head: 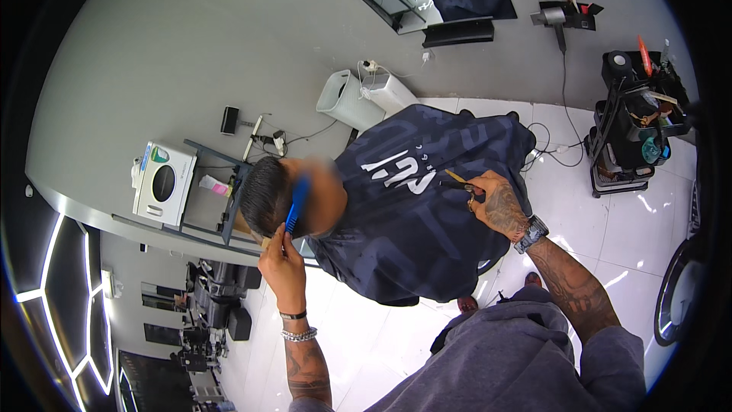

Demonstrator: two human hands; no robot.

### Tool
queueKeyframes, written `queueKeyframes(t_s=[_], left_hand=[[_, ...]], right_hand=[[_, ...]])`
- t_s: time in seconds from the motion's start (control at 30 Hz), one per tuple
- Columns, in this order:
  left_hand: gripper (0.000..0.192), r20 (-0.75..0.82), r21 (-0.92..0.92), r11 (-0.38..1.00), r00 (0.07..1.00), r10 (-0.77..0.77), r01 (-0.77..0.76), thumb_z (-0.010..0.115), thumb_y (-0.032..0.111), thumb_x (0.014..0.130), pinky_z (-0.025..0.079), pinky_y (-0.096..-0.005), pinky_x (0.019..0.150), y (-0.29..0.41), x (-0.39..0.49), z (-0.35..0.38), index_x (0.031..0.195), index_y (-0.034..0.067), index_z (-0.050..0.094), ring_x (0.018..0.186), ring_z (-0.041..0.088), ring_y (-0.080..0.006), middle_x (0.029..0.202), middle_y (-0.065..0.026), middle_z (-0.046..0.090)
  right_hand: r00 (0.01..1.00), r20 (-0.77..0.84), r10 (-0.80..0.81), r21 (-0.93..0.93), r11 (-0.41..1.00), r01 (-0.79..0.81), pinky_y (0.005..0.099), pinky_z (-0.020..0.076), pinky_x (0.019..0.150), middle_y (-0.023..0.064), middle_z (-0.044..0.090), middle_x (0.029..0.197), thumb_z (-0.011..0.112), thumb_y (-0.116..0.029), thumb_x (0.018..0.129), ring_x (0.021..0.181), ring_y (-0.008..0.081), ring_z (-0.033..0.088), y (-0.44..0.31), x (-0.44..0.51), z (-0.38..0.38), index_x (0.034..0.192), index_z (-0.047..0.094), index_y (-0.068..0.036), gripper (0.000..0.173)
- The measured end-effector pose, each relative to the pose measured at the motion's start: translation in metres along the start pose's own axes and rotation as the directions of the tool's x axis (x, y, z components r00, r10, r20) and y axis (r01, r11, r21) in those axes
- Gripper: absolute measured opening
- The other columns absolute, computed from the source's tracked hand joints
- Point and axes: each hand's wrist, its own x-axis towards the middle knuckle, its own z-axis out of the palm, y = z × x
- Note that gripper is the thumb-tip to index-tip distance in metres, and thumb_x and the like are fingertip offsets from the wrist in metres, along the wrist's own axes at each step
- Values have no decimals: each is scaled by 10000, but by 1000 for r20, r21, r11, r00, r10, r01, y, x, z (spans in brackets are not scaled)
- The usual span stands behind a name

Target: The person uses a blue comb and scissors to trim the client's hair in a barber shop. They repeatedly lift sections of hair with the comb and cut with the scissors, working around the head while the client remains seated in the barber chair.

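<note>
My left hand [283, 272] pinches a blue comb [295, 206] at the side of a seated person's head. The comb points up past the short dark hair [264, 189], and its far end is blurred. Over the cape's right part, my right hand [496, 203] grips a slim gold and black tool [456, 177]. Two narrow parts stick out past the fingers; whether it is a razor or scissors I cannot tell. A dark barber's cape [394, 229] with white lettering covers the seated person from the neck down.
A black trolley [620, 169] with tools stands at the right, near a wall-hung hair dryer [553, 16] whose cord reaches the floor. Behind the person are a pale bin [337, 94] and a white cabinet-like appliance [164, 183] on a metal rack. A round-rimmed object [677, 297] is at lower right.
</note>
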Motion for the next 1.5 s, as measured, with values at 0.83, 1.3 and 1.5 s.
queueKeyframes(t_s=[0.83, 1.3, 1.5], left_hand=[[177, -172, -287, 921, 932, -319, 262, 683, 62, 1076, 577, -300, 741, -63, -55, 1, 1190, -53, 754, 827, 697, -126, 1035, -116, 796], [173, -328, -223, 894, 894, 307, -389, 717, -52, 995, 547, -377, 759, -140, -80, 82, 1151, -5, 774, 824, 692, -270, 1042, -146, 816], [162, -501, -394, 900, 864, -41, -185, 736, -60, 986, 562, -334, 666, -195, -90, 116, 1145, -78, 764, 749, 702, -242, 941, -169, 785]], right_hand=[[957, -44, 286, 197, 942, -272, 325, 535, 709, 71, 615, 884, 758, 71, 757, 774, 177, 623, 113, -104, -22, 1118, 787, -4, 370], [900, -325, 289, 89, 957, -275, 292, 538, 670, 85, 643, 875, 712, 92, 773, 727, 143, 626, 77, -161, 49, 1118, 785, 19, 360], [864, -423, 274, 4, 954, -301, 294, 537, 670, 77, 663, 858, 741, 52, 802, 713, 138, 618, 29, -204, 139, 1141, 796, -4, 349]])
